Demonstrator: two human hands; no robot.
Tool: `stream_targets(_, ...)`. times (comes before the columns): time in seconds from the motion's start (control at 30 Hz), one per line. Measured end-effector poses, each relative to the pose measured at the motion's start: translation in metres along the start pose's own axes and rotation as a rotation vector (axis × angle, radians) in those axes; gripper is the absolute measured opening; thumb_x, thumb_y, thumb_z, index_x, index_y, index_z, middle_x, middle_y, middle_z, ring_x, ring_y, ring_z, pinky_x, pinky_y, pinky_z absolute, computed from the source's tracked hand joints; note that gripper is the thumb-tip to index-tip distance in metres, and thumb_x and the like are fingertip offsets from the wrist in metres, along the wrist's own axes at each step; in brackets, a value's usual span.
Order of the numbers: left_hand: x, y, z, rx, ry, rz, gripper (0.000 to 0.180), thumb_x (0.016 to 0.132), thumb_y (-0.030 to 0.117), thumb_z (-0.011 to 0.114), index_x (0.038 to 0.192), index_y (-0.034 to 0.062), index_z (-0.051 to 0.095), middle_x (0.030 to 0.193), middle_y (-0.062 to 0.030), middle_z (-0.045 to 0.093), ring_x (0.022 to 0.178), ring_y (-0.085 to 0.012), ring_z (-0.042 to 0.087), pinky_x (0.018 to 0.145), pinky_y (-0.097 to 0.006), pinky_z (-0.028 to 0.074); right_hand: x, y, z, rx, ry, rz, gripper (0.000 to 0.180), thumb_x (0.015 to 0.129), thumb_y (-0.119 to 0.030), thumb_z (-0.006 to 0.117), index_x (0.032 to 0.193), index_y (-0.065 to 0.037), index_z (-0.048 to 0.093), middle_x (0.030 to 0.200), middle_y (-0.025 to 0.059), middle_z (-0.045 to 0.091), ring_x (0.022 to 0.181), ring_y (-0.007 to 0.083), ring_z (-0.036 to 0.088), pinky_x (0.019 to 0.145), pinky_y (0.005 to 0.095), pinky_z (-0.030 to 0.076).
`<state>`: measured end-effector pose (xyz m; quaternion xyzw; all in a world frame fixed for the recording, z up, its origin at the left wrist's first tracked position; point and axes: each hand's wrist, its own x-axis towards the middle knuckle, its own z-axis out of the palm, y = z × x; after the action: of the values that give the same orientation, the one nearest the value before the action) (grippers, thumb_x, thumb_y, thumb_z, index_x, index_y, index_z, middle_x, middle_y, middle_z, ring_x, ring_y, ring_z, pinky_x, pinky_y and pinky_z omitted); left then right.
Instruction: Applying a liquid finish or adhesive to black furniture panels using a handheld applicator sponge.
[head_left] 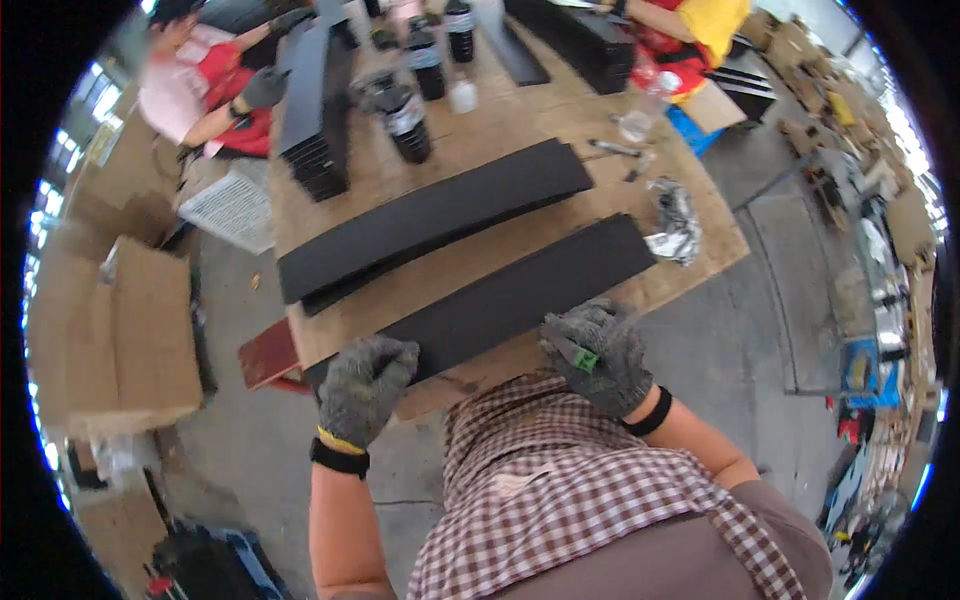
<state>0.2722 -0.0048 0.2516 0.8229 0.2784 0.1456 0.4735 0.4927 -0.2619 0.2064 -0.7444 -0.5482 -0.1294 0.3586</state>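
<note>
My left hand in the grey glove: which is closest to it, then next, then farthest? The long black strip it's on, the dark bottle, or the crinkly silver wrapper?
From the left hand:
1. Long flat black strip, under the fingers at the table's near edge.
2. Dark bottle with a pale label, straight ahead, mid-table.
3. Crinkled silver wrapper, far right edge of the table.
</note>
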Motion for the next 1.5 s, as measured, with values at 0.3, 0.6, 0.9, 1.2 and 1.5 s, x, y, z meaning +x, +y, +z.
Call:
stream_targets(0.3, 0.009, -0.040, -0.127, 0.788, -0.193, -0.593, 0.054, 0.078, 0.059, 0.078, 0.090, 0.0067, 0.077, 0.095, -0.0167, 0.075, 0.094, -0.0352, 0.070, 0.083, -0.047, 0.053, 0.038, -0.049, 0.032, 0.041, -0.185, -0.162, 0.035, 0.079, -0.024, 0.082, 0.112, -0.016, 0.075, 0.101, 0.0053, 0.075, 0.103, 0.0276, 0.068, 0.093, 0.0491, 0.049)
stream_targets(0.6, 0.046, -0.047, -0.124, 0.880, -0.381, -0.681, 0.065, 0.080, 0.057, 0.080, 0.124, 0.0096, 0.074, 0.128, -0.0155, 0.071, 0.118, -0.0343, 0.069, 0.100, -0.047, 0.055, 0.092, -0.191, 0.164, 0.331, -0.492, -0.465, 0.026, 0.082, -0.028, 0.069, 0.104, -0.016, 0.075, 0.094, 0.0066, 0.073, 0.092, 0.0303, 0.069, 0.081, 0.0478, 0.051)
stream_targets(0.9, 0.038, -0.053, -0.126, 0.940, -0.423, -0.644, 0.070, 0.082, 0.060, 0.077, 0.129, 0.0082, 0.072, 0.136, -0.0184, 0.068, 0.124, -0.0376, 0.065, 0.108, -0.048, 0.051, 0.091, -0.156, 0.124, 0.165, -0.503, -0.503, 0.022, 0.074, -0.035, 0.073, 0.088, -0.019, 0.069, 0.079, 0.0046, 0.062, 0.081, 0.0305, 0.063, 0.077, 0.0461, 0.048)
stream_targets(1.2, 0.034, -0.100, -0.134, 0.738, -0.313, -0.495, 0.041, 0.085, 0.031, 0.076, 0.118, 0.0063, 0.072, 0.098, -0.0143, 0.076, 0.080, -0.0251, 0.075, 0.075, -0.039, 0.059, 0.085, -0.126, 0.101, 0.223, -0.339, -0.442, 0.023, 0.075, -0.029, 0.071, 0.096, -0.020, 0.073, 0.080, 0.0042, 0.062, 0.083, 0.0288, 0.064, 0.084, 0.0471, 0.049)
stream_targets(1.5, 0.030, -0.065, -0.122, 0.957, -0.210, -0.493, 0.045, 0.075, 0.051, 0.082, 0.087, 0.0074, 0.080, 0.084, -0.0135, 0.077, 0.089, -0.0346, 0.073, 0.085, -0.048, 0.054, 0.049, -0.048, 0.051, 0.080, -0.205, -0.243, 0.031, 0.077, -0.030, 0.076, 0.106, -0.020, 0.077, 0.099, -0.0014, 0.075, 0.096, 0.0241, 0.068, 0.100, 0.0438, 0.049)
